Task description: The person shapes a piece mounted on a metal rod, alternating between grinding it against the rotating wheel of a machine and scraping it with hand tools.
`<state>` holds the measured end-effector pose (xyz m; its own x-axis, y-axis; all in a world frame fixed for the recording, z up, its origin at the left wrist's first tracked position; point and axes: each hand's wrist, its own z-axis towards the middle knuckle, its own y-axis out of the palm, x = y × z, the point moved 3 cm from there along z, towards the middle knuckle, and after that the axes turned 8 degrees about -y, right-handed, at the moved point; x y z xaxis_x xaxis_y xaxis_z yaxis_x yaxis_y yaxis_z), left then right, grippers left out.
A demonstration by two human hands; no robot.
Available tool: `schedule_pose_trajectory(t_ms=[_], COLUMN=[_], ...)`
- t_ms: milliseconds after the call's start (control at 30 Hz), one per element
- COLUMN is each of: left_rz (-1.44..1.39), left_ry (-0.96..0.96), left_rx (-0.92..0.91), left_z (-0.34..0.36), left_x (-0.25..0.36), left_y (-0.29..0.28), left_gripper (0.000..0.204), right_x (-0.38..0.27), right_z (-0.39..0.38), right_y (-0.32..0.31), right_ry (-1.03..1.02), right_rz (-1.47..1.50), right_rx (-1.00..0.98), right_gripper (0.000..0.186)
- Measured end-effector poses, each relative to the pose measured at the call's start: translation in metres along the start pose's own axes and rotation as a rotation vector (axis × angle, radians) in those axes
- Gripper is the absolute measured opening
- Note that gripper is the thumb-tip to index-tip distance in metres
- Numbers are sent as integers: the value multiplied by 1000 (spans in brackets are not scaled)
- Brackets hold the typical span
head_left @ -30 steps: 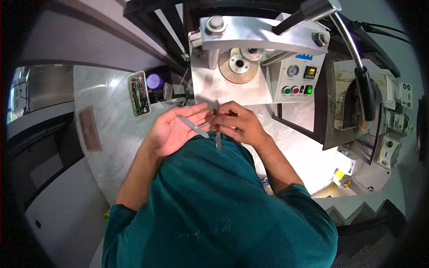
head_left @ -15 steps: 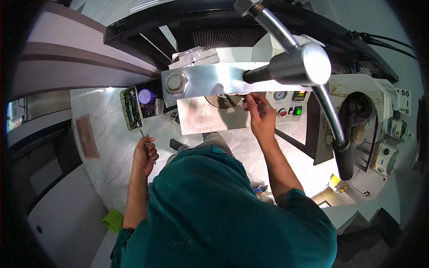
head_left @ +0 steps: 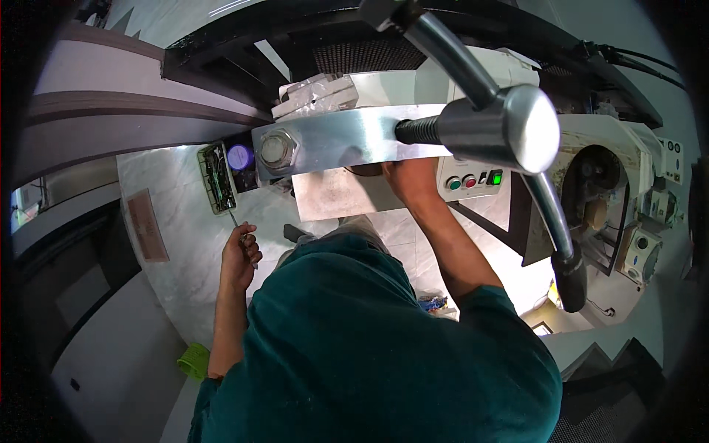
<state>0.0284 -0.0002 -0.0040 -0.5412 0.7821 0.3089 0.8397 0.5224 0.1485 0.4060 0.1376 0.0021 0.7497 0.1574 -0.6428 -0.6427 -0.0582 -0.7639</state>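
My left hand (head_left: pixel 240 257) is closed around a thin metal tool (head_left: pixel 234 219), whose slim shaft points up toward a tray of tools (head_left: pixel 216 177) on the floor. Its exact kind does not show. My right hand (head_left: pixel 412 179) reaches under a thick polished metal bar (head_left: pixel 332 136) of the press-like machine. The bar hides its fingers and anything in them. Below the bar lies a pale, worn machine plate (head_left: pixel 332 193), with a dark round opening (head_left: pixel 363 170) partly showing beside my right hand.
A large screw with a metal T-handle (head_left: pixel 532 129) juts over the work. Right of my hand is a control panel (head_left: pixel 473 184) with buttons and a lit green switch. A purple-lidded container (head_left: pixel 240 157) stands beside the tray. A green basket (head_left: pixel 193 360) sits lower left.
My right hand has gone farther forward under the bar, and its fingers, earlier pinching a thin dark piece, are now hidden. My left hand stays nearly still.
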Motion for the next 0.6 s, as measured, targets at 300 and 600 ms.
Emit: schedule_pose_trajectory(t_ms=[300,600], left_rz=[11,-32], left_ry=[-24,-45], left_rx=[0,42], left_z=[2,2], left_x=[-2,-9], left_y=[-5,-21], left_gripper=[16,18], right_x=[1,0], right_z=[23,8], right_y=[5,-5], right_ry=[-439,-159], right_rz=[-322,-10], right_rx=[9,167], right_gripper=[19,20])
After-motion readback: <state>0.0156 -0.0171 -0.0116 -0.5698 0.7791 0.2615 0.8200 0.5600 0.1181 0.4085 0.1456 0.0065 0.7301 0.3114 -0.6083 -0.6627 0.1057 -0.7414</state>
